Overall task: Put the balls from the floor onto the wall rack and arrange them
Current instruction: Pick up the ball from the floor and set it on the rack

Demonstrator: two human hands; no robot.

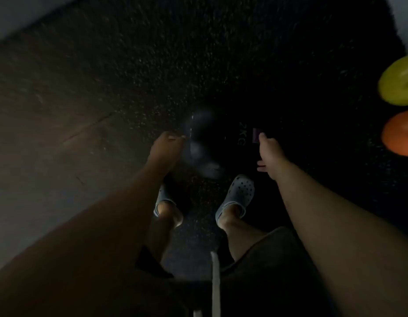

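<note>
A black ball (221,143) marked "2KG" is low in front of my feet, dim and blurred against the dark speckled floor (198,65). My left hand (168,145) presses against its left side with the fingers curled. My right hand (269,152) lies against its right side, beside a small purple label, with the thumb spread. I cannot tell whether the ball rests on the floor or is lifted off it. At the right edge are a yellow ball (398,83) and, below it, an orange ball (402,133). The wall rack is not in view.
My two feet in pale blue clogs (239,195) stand just behind the black ball. A lighter strip of bare floor (38,122) runs along the left side. The light is very low.
</note>
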